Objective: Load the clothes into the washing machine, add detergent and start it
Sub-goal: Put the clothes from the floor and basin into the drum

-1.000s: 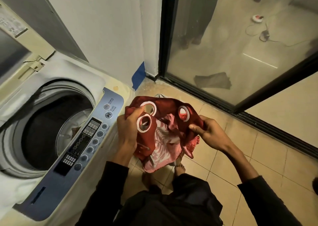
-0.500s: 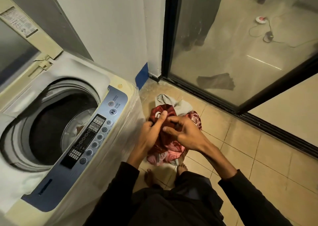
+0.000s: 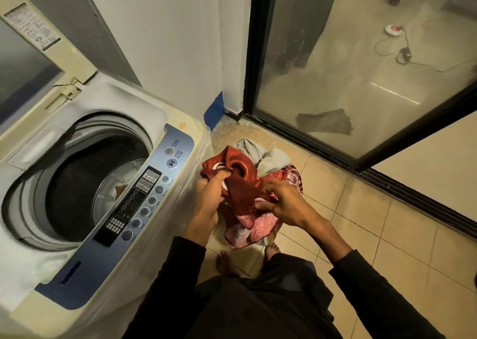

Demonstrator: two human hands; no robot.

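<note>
A top-loading washing machine (image 3: 180, 132) stands at the left with its lid (image 3: 28, 54) raised and its drum (image 3: 85, 184) open; a bit of cloth shows inside. Just right of the machine I hold a red cloth with white rings (image 3: 242, 191), bunched up over the floor. My left hand (image 3: 206, 202) grips its upper left part. My right hand (image 3: 281, 204) pinches its right side. Under it, a pile of clothes (image 3: 271, 158), grey and red-patterned, lies on the tiles.
The blue control panel (image 3: 144, 196) with its buttons runs along the machine's front edge. A glass sliding door (image 3: 348, 67) with a black frame stands at the right. My bare feet (image 3: 224, 261) are on the tiled floor below the cloth.
The red cloth was spread wide between my hands a second ago. My hands came together and bunched it up; it now sits a little closer to the machine.
</note>
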